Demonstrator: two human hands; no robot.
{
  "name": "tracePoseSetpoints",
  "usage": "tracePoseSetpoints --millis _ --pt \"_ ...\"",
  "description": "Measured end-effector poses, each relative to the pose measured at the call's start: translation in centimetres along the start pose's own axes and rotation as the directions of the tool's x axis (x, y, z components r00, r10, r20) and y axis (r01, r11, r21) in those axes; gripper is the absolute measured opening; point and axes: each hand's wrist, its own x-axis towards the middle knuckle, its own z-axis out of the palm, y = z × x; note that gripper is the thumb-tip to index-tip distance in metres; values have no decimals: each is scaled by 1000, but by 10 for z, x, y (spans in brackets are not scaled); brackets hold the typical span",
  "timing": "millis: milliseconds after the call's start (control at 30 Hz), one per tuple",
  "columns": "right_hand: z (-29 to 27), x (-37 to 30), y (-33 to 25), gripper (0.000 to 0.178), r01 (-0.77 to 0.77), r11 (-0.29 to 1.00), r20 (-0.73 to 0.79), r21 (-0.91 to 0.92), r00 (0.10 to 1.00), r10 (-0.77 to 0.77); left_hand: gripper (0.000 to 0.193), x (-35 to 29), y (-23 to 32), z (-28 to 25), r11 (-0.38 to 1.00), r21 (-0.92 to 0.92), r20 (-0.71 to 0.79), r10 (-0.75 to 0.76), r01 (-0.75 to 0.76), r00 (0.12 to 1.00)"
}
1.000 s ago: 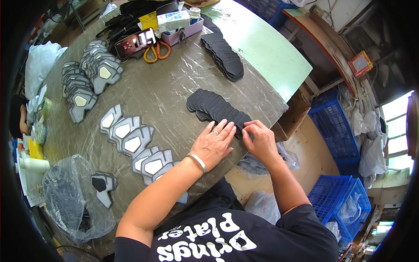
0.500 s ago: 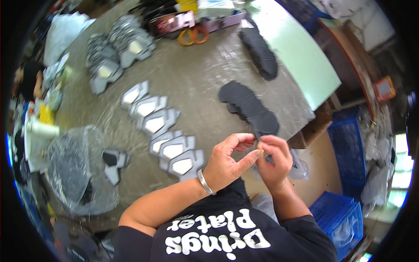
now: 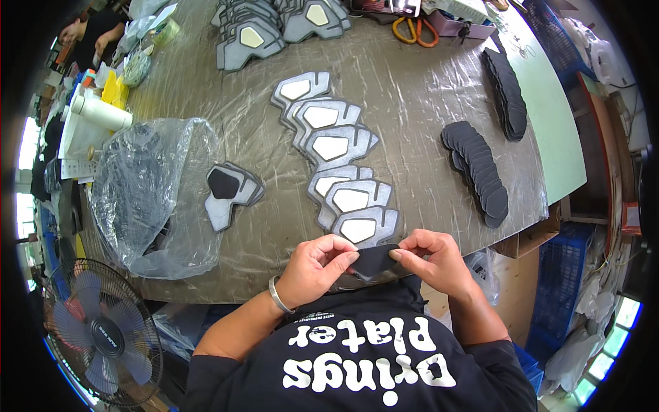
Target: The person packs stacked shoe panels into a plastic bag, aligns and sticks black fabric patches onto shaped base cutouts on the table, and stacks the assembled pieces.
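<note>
Between both hands, at the table's near edge, is a small black fabric patch [image 3: 377,261]. My left hand [image 3: 317,266] pinches its left corner, and my right hand [image 3: 432,259] pinches the right one. Just beyond it lies the nearest of a row of grey shaped pads [image 3: 366,225], each with a white panel, overlapping one another. To the right, a fanned pile of black patches [image 3: 475,172] lies on the table, with another black pile [image 3: 506,95] farther back. Left of the row rests a small stack of grey pads [image 3: 224,209] topped by a black patch.
A clear plastic bag [image 3: 154,199] lies on the table's left, near a white cup [image 3: 103,113]. Scissors with orange handles [image 3: 415,31] and more grey pads [image 3: 250,41] sit at the back. A fan [image 3: 103,336] stands lower left; another person [image 3: 96,34] is far left.
Both hands have moved from near the right-hand black pile to the near end of the grey row. The black patch is now stretched between them. The view has shifted.
</note>
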Motion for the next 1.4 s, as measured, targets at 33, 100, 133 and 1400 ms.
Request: tracePoseSetpoints --millis 33,100,133,1400 --pt "1 2 -1 18 -114 984 76 135 992 104 11 -1 -2 -3 1000 -6 -8 -3 3 1000" --pt "5 7 -1 19 -241 938 163 251 965 204 15 1 -6 -9 979 -162 19 -121 122 993" --pt "8 9 1 20 -238 949 124 208 969 216 19 0 -9 -6 992 -40 -84 -126 123 989" --pt "34 42 4 21 -75 954 -161 -289 987 29 46 -3 -32 -4 -169 941 339 492 -295 801"
